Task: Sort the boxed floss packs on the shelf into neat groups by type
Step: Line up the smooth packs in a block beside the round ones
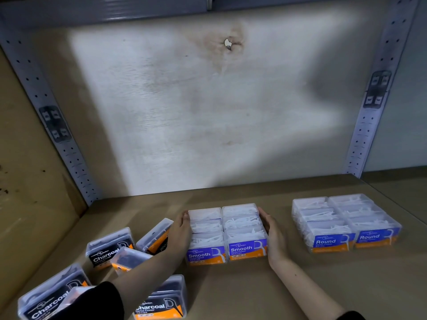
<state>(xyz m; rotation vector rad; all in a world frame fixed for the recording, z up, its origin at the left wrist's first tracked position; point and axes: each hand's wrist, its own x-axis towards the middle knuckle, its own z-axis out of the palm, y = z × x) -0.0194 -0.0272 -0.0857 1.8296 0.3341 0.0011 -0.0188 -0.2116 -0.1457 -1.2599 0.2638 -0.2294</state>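
A block of clear "Smooth" floss boxes (227, 232) with purple and orange labels sits mid-shelf, two columns wide. My left hand (181, 229) presses flat against its left side and my right hand (273, 236) against its right side, fingers straight. To the right stands a tidy block of "Round" boxes (344, 221). At the left lie several black-labelled "Charcoal" boxes (108, 249) scattered at odd angles, one (161, 299) near the front edge and another (49, 296) at the bottom left, partly hidden by my left sleeve.
The brown shelf board (242, 287) runs under everything. A pale back panel (196, 112) closes the rear, with perforated metal uprights (69, 144) at the left and at the right (367, 125). A cardboard wall (27, 181) bounds the left side.
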